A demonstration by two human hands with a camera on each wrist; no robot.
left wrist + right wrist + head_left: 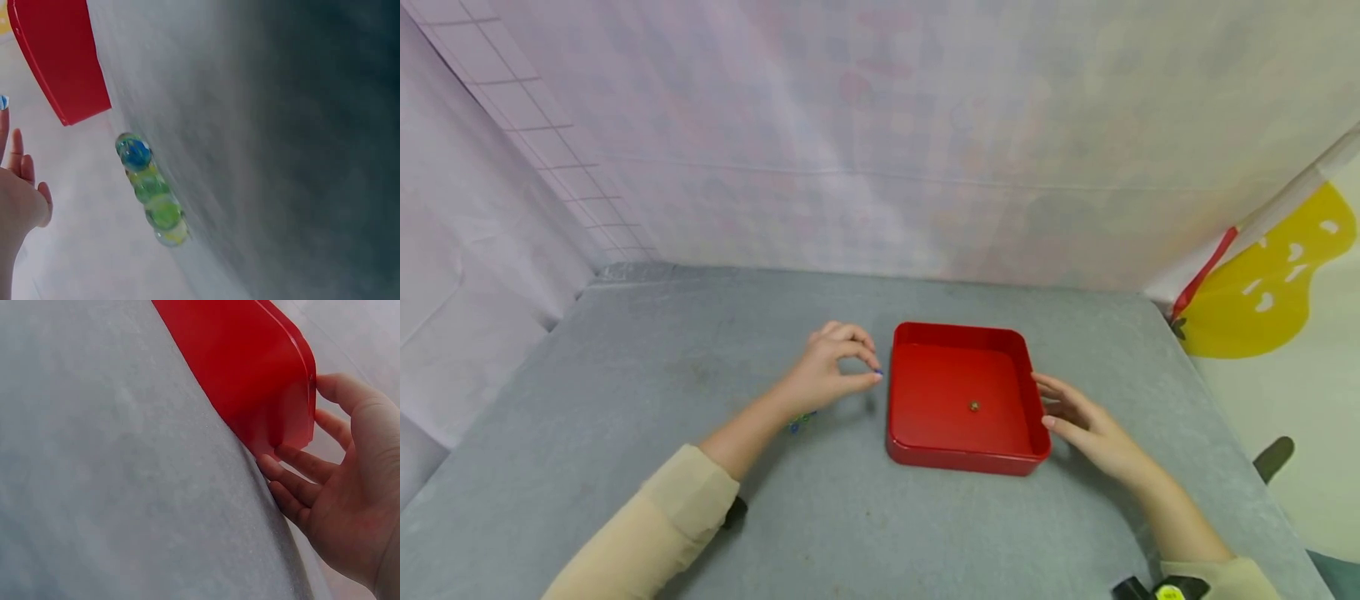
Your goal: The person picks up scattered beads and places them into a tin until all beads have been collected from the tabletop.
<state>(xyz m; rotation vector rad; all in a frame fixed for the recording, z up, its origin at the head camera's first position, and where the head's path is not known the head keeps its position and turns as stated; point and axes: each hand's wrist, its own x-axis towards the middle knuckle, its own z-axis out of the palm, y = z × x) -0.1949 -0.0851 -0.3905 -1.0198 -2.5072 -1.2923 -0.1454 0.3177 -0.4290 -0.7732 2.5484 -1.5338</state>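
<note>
Between thumb and fingertip my left hand (831, 367) pinches a small blue marble (878, 372), just left of the red tray (962, 462) and above the table. In the left wrist view that marble (4, 102) shows at the left edge. Inside the tray lies one greenish-brown marble (974, 406). My right hand (1090, 429) rests its loosely bent fingertips against the tray's right wall, as the right wrist view also shows. Several blue, green and yellow glass marbles (164, 212) sit on the table by my left forearm, which partly hides them in the head view.
The grey table (647, 375) runs back to a pale patterned curtain (850, 208). White cloth (475, 217) hangs along the left side. A light sheet with a yellow printed shape (1255, 300) borders the right edge.
</note>
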